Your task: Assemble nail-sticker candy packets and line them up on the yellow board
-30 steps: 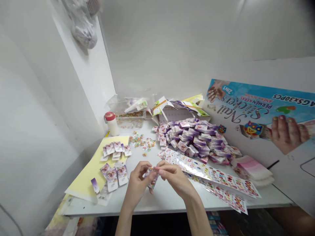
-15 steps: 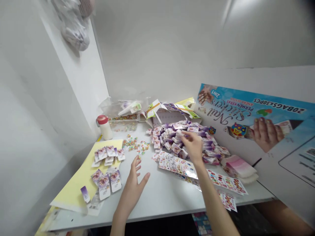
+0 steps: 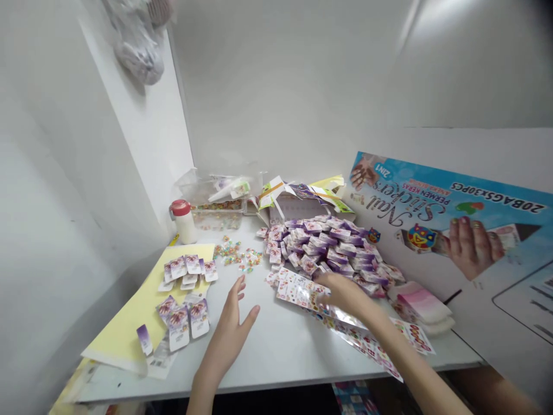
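Observation:
My left hand [image 3: 235, 328] hovers over the white table [image 3: 268, 351] with fingers and thumb apart, holding nothing. To its left are purple-and-white folded packets [image 3: 178, 324] and a small upright purple box [image 3: 144, 339]. My right hand [image 3: 343, 297] is on the long printed sticker sheets [image 3: 298, 290], its fingers bent onto the top sheet; the arm hides part of the sheets. Behind that hand rises a heap of small purple-and-white boxes [image 3: 322, 242]. Small wrapped candies [image 3: 231, 251] lie loose beyond my left hand.
Yellow paper [image 3: 125, 328] lies under the packets at left. A red-lidded bottle [image 3: 185, 223] stands near a clear bin [image 3: 218, 219]. At right, a large blue-and-white carton [image 3: 475, 230] leans beside a pink-and-white stack [image 3: 421, 305]. An open display box [image 3: 298, 204] is behind the heap.
My right hand has come down from the box heap, where it held a small white item, to the sticker sheets. The sheets' right ends have shifted. My left hand stays nearly still.

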{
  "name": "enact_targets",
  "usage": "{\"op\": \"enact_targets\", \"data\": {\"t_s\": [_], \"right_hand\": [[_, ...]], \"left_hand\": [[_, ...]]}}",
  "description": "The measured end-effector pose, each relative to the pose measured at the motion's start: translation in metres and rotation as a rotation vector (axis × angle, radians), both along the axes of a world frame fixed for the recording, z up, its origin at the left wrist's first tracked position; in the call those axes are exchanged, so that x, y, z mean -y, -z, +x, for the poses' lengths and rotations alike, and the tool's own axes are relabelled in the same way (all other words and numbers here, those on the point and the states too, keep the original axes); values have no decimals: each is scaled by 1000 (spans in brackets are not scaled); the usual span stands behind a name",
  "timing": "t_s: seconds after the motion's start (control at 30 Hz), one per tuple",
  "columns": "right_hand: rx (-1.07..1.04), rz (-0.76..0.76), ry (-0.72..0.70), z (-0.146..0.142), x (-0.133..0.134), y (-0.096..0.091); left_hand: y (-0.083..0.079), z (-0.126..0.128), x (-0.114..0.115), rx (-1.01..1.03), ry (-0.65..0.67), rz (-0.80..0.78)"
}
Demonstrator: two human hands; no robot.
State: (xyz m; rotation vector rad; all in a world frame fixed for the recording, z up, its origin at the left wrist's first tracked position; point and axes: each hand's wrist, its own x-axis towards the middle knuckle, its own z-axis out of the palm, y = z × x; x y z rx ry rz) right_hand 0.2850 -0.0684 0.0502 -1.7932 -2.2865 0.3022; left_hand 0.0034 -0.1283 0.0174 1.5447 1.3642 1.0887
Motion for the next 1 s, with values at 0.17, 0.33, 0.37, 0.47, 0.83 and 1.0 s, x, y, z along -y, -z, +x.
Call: {"op": "enact_targets", "data": {"t_s": [0.17,0.33,0.37,0.47,0.83,1.0], "right_hand": [[201,-111,-18,0,24,26],[262,12,130,-1,34,-1],[261,159,169,-4,40,-10],[39,591,174,-22,62,-38],[-927,194,-145,-83,65,-42],[-720,158,-490,-84,66,-36]], "left_hand": [[-1,-3,1,0,2,-20],[-3,-1,3,11,33,-10],[-3,1,4,24,34,-20],[-6,13,8,107,46,-38],[-30,55,24,530,41,-99],[-31,31,17,752,-86,-159]]}}
